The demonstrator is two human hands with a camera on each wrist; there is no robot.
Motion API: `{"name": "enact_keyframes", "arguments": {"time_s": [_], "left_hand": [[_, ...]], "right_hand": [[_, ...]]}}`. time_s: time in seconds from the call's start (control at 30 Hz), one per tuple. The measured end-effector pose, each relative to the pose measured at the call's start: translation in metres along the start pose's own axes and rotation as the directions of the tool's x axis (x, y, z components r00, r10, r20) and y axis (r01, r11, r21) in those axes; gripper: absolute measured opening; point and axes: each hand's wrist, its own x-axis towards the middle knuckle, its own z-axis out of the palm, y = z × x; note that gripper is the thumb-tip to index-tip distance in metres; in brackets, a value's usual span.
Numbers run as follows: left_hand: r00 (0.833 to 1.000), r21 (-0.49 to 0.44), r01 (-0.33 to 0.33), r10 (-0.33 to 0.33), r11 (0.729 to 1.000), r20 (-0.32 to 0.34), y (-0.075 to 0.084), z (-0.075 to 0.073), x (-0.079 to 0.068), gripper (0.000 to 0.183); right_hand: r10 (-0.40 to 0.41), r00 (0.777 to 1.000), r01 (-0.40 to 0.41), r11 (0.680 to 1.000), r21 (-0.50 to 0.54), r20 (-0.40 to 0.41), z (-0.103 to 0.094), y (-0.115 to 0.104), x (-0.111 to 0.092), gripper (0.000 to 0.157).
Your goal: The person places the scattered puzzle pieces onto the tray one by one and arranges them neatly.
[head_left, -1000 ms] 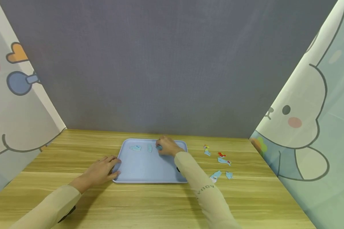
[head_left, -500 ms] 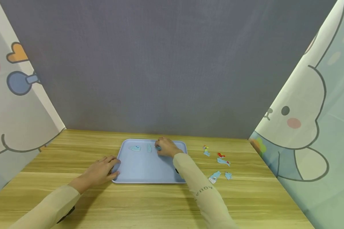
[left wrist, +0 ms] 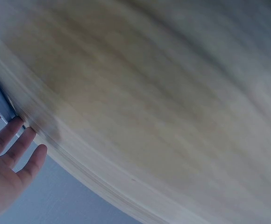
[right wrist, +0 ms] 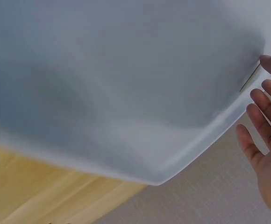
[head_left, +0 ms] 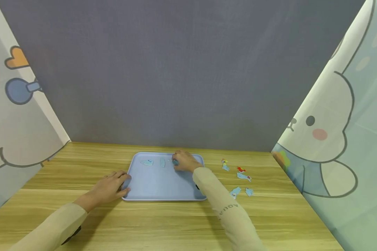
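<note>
In the head view, my right hand (head_left: 185, 161) is over the far right part of a pale blue tray (head_left: 160, 186), pinching a flat light-blue puzzle piece (head_left: 175, 162) between thumb and fingers. The right wrist view shows this piece (right wrist: 251, 78) nearly edge-on under the thumb, close to the tray's rim. Two other puzzle pieces lie on the tray left of that hand: an irregular one (head_left: 147, 162) and a narrow strip (head_left: 162, 162). My left hand (head_left: 111, 187) rests at the tray's left edge, fingers and thumb touching the rim. Its fingers (left wrist: 19, 145) look extended in the left wrist view.
Several loose pieces lie on the wooden table (head_left: 163, 223) right of the tray, among them a yellow-and-blue one (head_left: 225, 165), a red one (head_left: 241, 169) and a blue one (head_left: 235, 191). A grey panel (head_left: 169, 76) stands behind, with printed cloth on both sides.
My right hand has shifted slightly right over the tray with the pinched puzzle piece. The left hand keeps its place at the rim.
</note>
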Motion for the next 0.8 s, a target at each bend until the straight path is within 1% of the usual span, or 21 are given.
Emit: {"name": "enact_keyframes", "arguments": {"time_s": [0.1, 0.27, 0.37, 0.57, 0.8], "left_hand": [[1.000, -0.001, -0.003, 0.003, 1.000, 0.003, 0.000, -0.001, 0.000, 0.044], [1.000, -0.001, -0.003, 0.003, 1.000, 0.004, 0.000, -0.001, -0.001, 0.044], [1.000, -0.002, -0.007, 0.007, 1.000, 0.003, 0.000, -0.001, -0.001, 0.044], [1.000, 0.001, -0.011, 0.011, 1.000, -0.005, -0.001, 0.000, 0.000, 0.043], [1.000, 0.000, -0.024, 0.024, 1.000, -0.017, -0.002, 0.001, -0.001, 0.042]], "right_hand": [[0.008, 1.000, -0.008, 1.000, -0.003, 0.014, -0.003, 0.001, -0.004, 0.031], [0.000, 1.000, 0.001, 1.000, -0.008, 0.023, -0.008, 0.003, -0.011, 0.030], [-0.010, 1.000, 0.009, 1.000, 0.011, 0.027, -0.012, 0.004, -0.016, 0.031], [-0.046, 0.999, 0.046, 0.999, 0.025, 0.010, -0.017, 0.009, -0.028, 0.030], [-0.064, 0.998, 0.064, 0.998, 0.011, 0.007, -0.020, 0.016, -0.043, 0.032]]}}
